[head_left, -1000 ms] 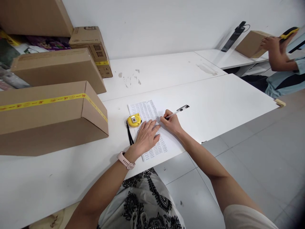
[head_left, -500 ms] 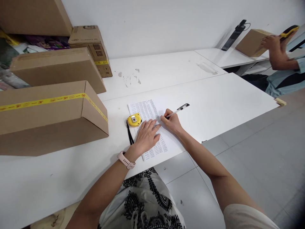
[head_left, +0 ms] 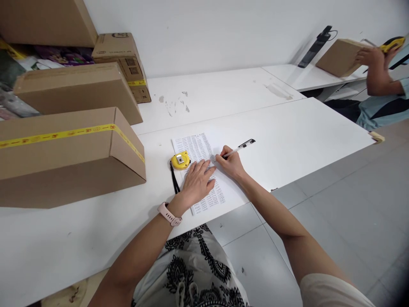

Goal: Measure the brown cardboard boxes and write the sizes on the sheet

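Note:
My right hand is closed around a pen, its writing end hidden close to the paper. Beneath both hands lies a sheet of paper covered in columns of handwriting. Fingers outstretched, my left hand rests flat across the sheet's middle. A yellow tape measure sits on the paper's left edge, just beyond my left hand, with a black wrist strap trailing toward me.
Cardboard boxes stand along the left of the white table. At the far right, a co-worker's hand is at a small carton, near another tape measure and a dark bottle.
My hands, the pen and the paper stay nearly still. At the far right, the co-worker's hands and the yellow tape measure have shifted slightly right.

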The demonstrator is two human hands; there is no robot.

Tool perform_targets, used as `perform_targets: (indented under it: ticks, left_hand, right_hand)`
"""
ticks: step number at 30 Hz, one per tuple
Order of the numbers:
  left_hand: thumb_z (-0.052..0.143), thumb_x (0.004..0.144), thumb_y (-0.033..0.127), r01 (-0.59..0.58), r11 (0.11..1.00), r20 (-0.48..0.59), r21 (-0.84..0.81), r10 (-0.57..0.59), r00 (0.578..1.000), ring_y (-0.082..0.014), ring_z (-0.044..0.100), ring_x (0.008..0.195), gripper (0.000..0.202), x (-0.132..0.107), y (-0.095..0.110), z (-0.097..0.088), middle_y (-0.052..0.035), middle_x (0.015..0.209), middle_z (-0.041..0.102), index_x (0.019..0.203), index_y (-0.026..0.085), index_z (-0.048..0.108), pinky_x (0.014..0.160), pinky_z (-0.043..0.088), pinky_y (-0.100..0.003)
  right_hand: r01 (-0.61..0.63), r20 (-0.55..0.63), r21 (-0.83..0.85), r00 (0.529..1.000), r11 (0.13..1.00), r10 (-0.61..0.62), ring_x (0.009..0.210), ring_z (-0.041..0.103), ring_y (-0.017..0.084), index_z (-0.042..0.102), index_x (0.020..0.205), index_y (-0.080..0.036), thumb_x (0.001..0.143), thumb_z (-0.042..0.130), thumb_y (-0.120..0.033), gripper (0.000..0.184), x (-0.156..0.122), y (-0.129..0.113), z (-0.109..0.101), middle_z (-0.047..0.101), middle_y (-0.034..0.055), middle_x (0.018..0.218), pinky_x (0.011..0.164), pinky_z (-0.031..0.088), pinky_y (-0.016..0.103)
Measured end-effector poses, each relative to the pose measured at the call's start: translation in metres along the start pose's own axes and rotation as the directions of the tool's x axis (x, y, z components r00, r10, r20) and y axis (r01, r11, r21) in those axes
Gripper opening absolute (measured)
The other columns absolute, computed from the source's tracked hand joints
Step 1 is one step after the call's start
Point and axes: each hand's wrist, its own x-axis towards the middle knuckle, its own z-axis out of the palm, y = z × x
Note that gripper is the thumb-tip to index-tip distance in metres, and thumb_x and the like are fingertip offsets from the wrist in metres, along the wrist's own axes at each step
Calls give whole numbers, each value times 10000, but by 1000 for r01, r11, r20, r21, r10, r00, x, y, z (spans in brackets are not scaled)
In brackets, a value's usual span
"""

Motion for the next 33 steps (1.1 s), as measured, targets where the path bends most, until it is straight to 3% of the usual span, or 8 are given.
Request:
perform_targets:
  ticks: [33]
  left_hand:
    - [491,1002,310,9,1000,1,8,-9,1000,-316,352,1480,467,1,0,1,-148,1577,440,1435,143,537,1230,239,-511]
  right_hand:
    - [-17,11,-3,1000,1000,17,558,344,105,404,633,-225,720,607,-244,222,2,5,-1,382,-69,567,536,260,268]
